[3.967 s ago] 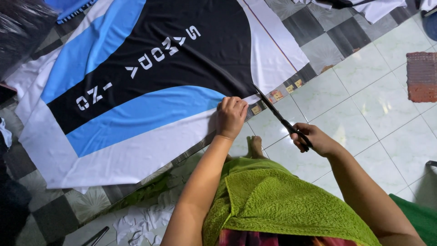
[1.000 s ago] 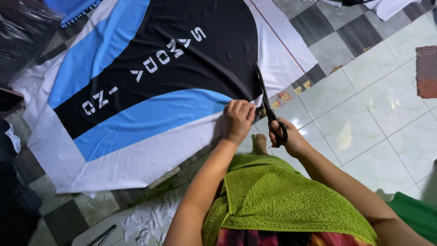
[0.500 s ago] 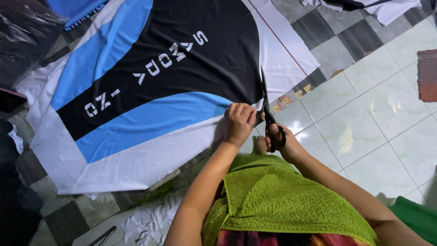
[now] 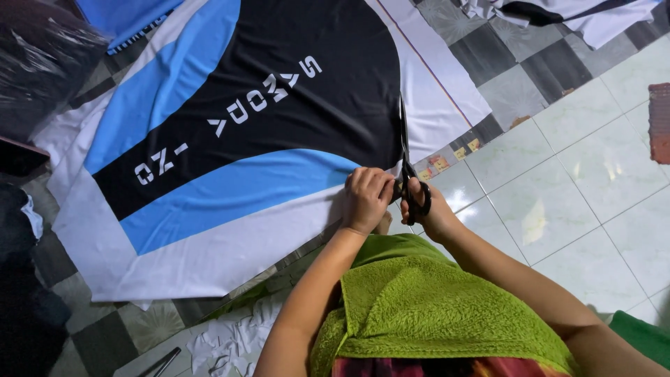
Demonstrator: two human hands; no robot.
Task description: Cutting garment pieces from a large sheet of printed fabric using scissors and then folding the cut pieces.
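At mid-frame, the right hand (image 4: 431, 209) grips black scissors (image 4: 407, 164) pointing up the cloth (image 4: 230, 188); the left hand (image 4: 368, 199) presses flat on its white edge, just beside them.

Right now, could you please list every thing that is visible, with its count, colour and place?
printed fabric: one, black, blue and white, spread on the floor, centre-left
scissors: one, black, along the fabric's right edge
towel: one, green, on the person's lap
floor tiles: many, pale green and grey, right side
fabric scraps: several, white, bottom left
left hand: one, pressing the fabric edge
right hand: one, holding the scissors
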